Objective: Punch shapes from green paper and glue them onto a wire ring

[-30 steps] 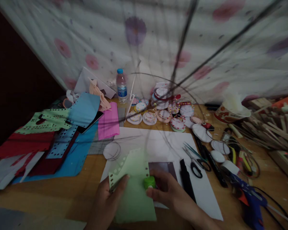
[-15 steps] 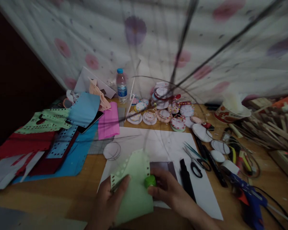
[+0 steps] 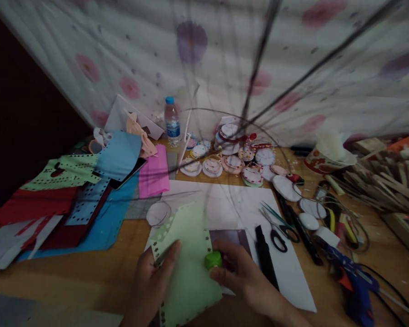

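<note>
My left hand pinches the left edge of a light green sheet of paper whose borders are punched with small holes. My right hand is closed on a small green paper punch clamped on the sheet's right edge. Both hands hover low over a large white sheet on the wooden table. A dark card lies under the punch.
Black scissors, a black marker and a blue glue gun lie to the right. Coloured punched papers pile up on the left. A water bottle and several decorated paper discs stand at the back, wooden sticks far right.
The green sheet has shifted up and away from me, so more of its punched lower edge shows. The punch and both hands stay nearly in place.
</note>
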Tool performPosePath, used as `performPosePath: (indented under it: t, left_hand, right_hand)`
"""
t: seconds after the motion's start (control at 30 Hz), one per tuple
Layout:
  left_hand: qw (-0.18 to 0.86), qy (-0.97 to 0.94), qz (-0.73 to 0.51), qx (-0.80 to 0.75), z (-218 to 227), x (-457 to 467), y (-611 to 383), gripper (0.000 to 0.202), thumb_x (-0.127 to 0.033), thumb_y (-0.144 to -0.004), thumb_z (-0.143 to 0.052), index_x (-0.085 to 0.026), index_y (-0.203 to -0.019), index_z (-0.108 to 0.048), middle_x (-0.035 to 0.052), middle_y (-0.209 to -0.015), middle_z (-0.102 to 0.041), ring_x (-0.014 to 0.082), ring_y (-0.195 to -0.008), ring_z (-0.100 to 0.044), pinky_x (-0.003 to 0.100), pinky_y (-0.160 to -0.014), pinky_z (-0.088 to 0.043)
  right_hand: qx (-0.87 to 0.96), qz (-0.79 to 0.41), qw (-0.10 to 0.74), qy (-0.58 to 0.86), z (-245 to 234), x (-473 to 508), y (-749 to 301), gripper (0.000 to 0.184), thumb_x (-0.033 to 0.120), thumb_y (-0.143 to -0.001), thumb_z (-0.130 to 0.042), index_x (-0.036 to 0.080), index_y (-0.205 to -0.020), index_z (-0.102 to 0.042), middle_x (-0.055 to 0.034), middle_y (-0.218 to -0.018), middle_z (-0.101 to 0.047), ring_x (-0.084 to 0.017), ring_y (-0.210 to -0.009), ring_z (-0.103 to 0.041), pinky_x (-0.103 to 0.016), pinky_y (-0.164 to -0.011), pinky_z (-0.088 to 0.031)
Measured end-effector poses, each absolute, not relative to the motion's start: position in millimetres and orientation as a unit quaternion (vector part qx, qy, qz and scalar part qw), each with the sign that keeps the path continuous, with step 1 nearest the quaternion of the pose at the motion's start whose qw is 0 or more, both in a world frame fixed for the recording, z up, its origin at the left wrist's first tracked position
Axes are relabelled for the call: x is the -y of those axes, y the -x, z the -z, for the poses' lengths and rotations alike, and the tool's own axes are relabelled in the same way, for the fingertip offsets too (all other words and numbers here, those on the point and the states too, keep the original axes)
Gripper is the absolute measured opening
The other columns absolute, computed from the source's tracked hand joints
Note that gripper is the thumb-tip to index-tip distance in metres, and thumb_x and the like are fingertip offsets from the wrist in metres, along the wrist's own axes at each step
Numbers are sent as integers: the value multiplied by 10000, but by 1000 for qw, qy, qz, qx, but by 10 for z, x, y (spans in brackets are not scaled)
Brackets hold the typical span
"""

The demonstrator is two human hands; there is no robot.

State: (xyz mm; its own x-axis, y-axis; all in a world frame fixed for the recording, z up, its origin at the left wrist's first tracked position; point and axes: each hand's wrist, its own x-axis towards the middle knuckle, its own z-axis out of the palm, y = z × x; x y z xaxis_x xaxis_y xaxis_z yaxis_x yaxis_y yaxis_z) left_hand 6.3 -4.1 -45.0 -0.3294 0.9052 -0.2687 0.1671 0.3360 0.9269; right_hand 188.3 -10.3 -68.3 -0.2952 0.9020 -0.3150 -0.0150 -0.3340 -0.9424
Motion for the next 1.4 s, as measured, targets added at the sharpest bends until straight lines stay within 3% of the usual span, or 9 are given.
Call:
performPosePath:
  t: [0.17, 0.3, 0.57, 0.97, 1.23, 1.4]
  left_hand:
    - [445, -374, -421, -696, 433, 29, -71, 392, -510, -645, -702, -151, -800, -734, 75, -685, -750, 289, -768, -706, 304, -637, -567]
    - [473, -383, -414, -677, 450, 55, -67, 349, -464, -627, -724, -165, -806, -720, 62, -710, -752, 261, -718, -704, 280, -607, -562]
    - [496, -373, -399, -675, 529, 86, -34, 359, -474, -665, -705, -181, -870, -693, 62, -785, -758, 264, -769, -706, 265, -585, -558]
    - [505, -414, -397, -645, 543, 65, -50, 353, -447, -709, -678, -167, -924, -690, 94, -952, -747, 271, -871, -690, 285, -691, -554]
    - [512, -405, -395, -647, 545, 76, -53, 373, -436, -710, -686, -164, -966, -690, 92, -970, -744, 275, -892, -688, 286, -693, -556]
    - [469, -394, -410, -675, 521, 46, -34, 365, -450, -690, -693, -166, -919, -694, 91, -961, -748, 283, -904, -687, 296, -687, -561]
  right_hand:
    - [435, -645, 359, 516, 681, 98, -1863, 411, 396, -641, -750, 187, -961, -598, -45, -873, -578, -214, -808, -552, -321, -686, -451]
    - [418, -680, 366, 478, 678, 30, -1892, 401, 470, -681, -720, 183, -937, -604, -13, -767, -557, -170, -703, -534, -277, -603, -442]
    - [453, -690, 349, 443, 732, 15, -1915, 403, 433, -743, -704, 187, -1050, -617, -62, -954, -636, -199, -855, -584, -319, -734, -483]
    - [417, -673, 373, 483, 731, 16, -1868, 402, 473, -678, -724, 168, -923, -632, -25, -778, -587, -169, -712, -541, -276, -617, -445]
    - [402, -695, 385, 454, 730, 12, -1881, 365, 434, -671, -744, 167, -902, -652, -36, -810, -628, -184, -753, -581, -300, -673, -471]
    - [399, -728, 364, 422, 753, 53, -1866, 428, 404, -672, -764, 201, -1020, -620, -47, -928, -643, -204, -851, -600, -340, -732, -496]
